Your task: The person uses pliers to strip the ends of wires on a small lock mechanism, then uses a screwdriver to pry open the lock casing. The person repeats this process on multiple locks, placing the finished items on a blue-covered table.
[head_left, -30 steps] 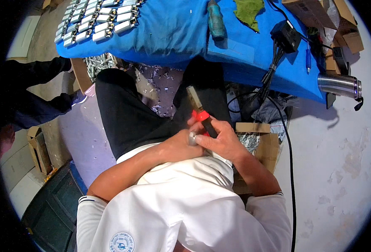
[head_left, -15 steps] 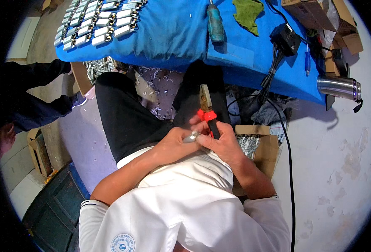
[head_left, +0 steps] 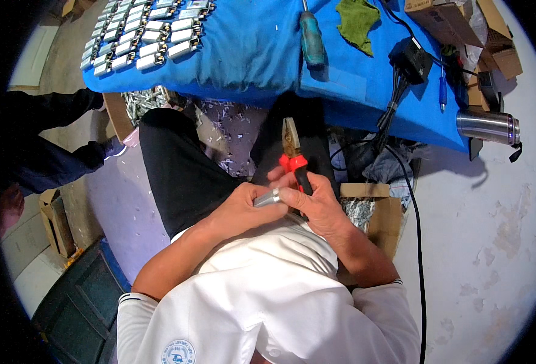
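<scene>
Silver metal piece [head_left: 266,197], just in front of the white shirt [head_left: 231,297], long way nearly side to side, right end tipped a bit forward. Held in the curled left hand [head_left: 242,209], fingers closed around it. At that right end, the thumb of the right hand [head_left: 318,203], wrapped around red-and-black pliers [head_left: 293,162]. Nose of the pliers pointing away, toward the blue surface [head_left: 243,48]. Farther off, rows of small silver blocks [head_left: 154,36] and a teal-handled screwdriver [head_left: 311,41].

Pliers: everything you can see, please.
The pliers have a dull metal head, brownish near the pivot, and red-and-black grips. The right hand holds them over the black trousers, head pointing toward the table and slightly left. It hides the handle ends; whether the jaws are fully shut I can't tell.
</scene>
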Demonstrator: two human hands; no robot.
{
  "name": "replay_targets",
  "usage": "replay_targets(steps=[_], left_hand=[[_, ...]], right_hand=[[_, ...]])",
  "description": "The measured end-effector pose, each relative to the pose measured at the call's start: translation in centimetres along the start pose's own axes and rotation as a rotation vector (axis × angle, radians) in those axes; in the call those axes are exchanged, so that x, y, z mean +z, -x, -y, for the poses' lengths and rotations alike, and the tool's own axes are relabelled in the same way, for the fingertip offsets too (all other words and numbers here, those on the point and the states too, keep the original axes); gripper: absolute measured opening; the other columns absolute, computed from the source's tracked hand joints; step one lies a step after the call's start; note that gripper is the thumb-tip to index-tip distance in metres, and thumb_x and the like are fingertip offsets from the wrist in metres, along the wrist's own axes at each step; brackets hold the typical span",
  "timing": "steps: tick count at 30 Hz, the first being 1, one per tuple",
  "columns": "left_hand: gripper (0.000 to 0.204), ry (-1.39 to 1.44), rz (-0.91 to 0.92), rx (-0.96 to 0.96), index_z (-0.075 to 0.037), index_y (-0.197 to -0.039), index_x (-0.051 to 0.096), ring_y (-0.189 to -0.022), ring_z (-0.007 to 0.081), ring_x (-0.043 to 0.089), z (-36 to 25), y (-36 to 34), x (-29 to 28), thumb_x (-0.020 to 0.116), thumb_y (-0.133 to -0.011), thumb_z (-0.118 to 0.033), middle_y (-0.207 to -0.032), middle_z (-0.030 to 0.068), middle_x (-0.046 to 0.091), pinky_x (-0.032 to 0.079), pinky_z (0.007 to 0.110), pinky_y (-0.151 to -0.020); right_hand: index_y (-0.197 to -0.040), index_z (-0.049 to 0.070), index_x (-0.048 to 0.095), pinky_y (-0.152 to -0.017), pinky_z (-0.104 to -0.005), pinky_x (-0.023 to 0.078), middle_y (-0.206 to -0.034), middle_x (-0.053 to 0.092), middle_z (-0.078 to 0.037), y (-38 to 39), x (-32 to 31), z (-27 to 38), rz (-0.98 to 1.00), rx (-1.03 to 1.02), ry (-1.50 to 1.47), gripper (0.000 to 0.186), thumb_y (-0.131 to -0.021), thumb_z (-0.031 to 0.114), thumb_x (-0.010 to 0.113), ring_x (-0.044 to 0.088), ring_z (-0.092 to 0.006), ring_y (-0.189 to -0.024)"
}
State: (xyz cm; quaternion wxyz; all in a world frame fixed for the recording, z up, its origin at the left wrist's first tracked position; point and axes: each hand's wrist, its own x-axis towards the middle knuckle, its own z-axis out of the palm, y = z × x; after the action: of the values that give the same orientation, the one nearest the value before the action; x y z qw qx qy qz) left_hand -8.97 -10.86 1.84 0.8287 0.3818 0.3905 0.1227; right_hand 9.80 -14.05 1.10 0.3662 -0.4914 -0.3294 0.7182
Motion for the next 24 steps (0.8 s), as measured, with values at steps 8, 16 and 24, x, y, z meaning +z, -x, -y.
replay_targets(steps=[8,16,24], left_hand=[[0.044,0.337,0.179,0.009,-0.010,-0.067,0.046,-0.049,0.0058,0.029,1.7,0.4,-1.6,0.059,-0.091,-0.045,-0.058,-0.0040,0.038,0.019,0.023,-0.044],[0.051,0.405,-0.108,-0.058,-0.012,-0.059,0.040,-0.044,0.0081,0.027,1.3,-0.1,-1.0,0.045,-0.097,-0.046,-0.051,-0.0036,0.034,0.020,0.024,-0.042],[0.049,0.397,-0.212,-0.060,-0.014,-0.058,0.037,-0.043,0.0072,0.024,1.6,-0.2,-2.5,0.045,-0.095,-0.044,-0.050,-0.0041,0.031,0.018,0.024,-0.041]], right_hand=[[-0.094,0.000,0.063,-0.095,-0.0339,0.041,-0.117,0.054,-0.011,0.0,1.1,0.4,-0.004,0.029,-0.108,0.021,-0.089,0.020,0.067,0.052,-0.0177,-0.105],[-0.102,-0.002,0.061,-0.097,-0.0355,0.041,-0.124,0.052,-0.014,0.3,1.1,0.1,-0.097,-0.111,0.327,0.024,-0.087,0.016,0.066,0.053,-0.0231,-0.110],[-0.106,-0.004,0.059,-0.109,-0.0472,0.028,-0.138,0.039,-0.020,1.1,-1.0,2.2,-0.169,-0.310,1.270,0.033,-0.076,0.008,0.066,0.036,-0.0356,-0.131]])
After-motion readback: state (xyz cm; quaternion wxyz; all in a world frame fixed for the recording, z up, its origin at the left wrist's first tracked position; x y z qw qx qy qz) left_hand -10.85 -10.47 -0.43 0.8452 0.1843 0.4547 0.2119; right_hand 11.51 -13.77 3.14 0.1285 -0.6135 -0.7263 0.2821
